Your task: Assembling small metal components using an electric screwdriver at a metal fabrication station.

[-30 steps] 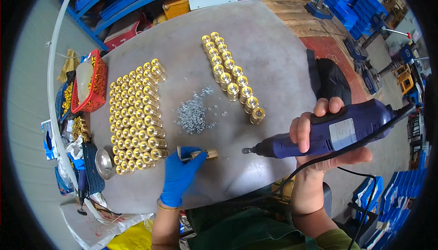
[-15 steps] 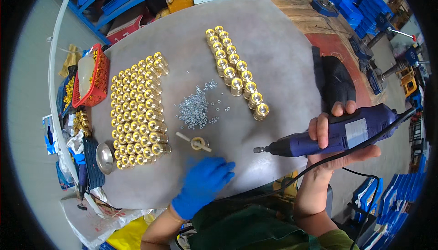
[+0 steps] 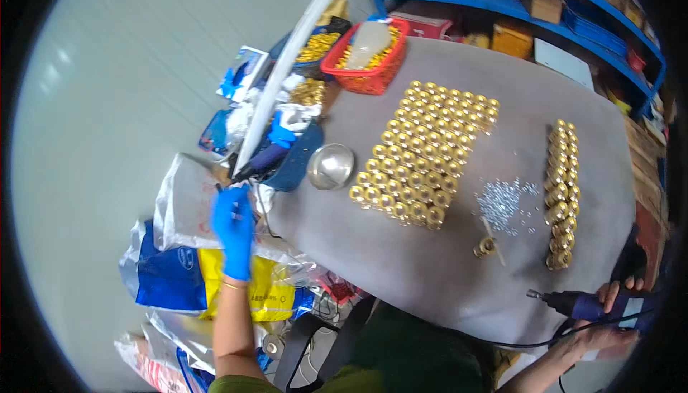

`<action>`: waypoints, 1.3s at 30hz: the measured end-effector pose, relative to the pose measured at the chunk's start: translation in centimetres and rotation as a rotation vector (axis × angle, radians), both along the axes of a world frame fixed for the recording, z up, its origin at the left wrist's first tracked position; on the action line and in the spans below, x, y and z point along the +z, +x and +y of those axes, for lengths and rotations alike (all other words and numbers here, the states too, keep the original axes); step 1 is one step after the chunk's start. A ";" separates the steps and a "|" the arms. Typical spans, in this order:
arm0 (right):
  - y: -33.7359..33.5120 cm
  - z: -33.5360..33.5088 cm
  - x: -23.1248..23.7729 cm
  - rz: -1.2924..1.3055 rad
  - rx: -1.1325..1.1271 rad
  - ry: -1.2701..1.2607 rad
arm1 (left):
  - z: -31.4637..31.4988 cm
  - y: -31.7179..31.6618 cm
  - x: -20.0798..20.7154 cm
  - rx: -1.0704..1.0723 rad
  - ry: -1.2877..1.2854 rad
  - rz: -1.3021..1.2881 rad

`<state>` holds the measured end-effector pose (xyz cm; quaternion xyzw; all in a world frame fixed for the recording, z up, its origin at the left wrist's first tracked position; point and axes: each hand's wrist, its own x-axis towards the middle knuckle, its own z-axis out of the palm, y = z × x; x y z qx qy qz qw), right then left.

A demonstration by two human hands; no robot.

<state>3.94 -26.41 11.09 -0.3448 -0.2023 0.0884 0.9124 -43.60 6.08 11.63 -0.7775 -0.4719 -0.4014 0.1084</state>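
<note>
My left hand (image 3: 233,232), in a blue glove, is stretched far out to the left, off the table. Its fingertips are at the dark nose of a second purple power tool (image 3: 264,162) leaning in a blue basket; blur hides whether they grip it. At the right, my bare right hand (image 3: 609,303) is closed round a purple electric screwdriver (image 3: 582,305), its bit pointing left over the table. Between the hands stand a block of brass-coloured cylindrical fittings (image 3: 412,156), a pile of small metal nuts (image 3: 498,203), and a single fitting (image 3: 485,247) beside a thin white stick (image 3: 494,239).
A metal bowl (image 3: 331,166) sits at the table's left edge. Behind it are a red basket (image 3: 387,70) of yellow parts and the blue basket (image 3: 304,156). A double row of fittings (image 3: 562,185) stands at right. Plastic bags (image 3: 172,271) lie below left; a white tube (image 3: 287,70) crosses overhead.
My view has swung left. My left hand has gone from beside the single fitting to the second tool off the table's left edge. The right hand still holds the electric screwdriver.
</note>
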 end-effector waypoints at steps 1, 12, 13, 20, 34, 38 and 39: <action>0.2 0.3 0.0 -0.021 0.038 0.001 | 0.5 -4.9 2.3 0.044 0.137 -0.075; -2.5 2.4 0.8 0.004 -0.058 -0.026 | 10.1 -9.1 6.4 0.223 0.213 0.185; -2.6 2.8 0.7 0.022 -0.008 0.009 | 7.8 -3.3 6.7 0.074 0.123 0.118; -2.2 0.5 0.9 -0.045 0.056 0.076 | -3.6 30.4 0.9 -1.115 -0.499 0.125; -0.6 -0.3 -0.1 -0.072 0.125 0.176 | -2.7 42.6 -9.4 -1.297 -0.745 0.841; 0.0 0.0 0.7 -0.099 0.136 0.296 | -2.6 41.1 -5.6 -1.350 -0.817 0.574; 0.0 -0.3 1.3 -0.056 0.091 0.322 | -4.0 40.2 -2.1 -1.271 -1.034 0.378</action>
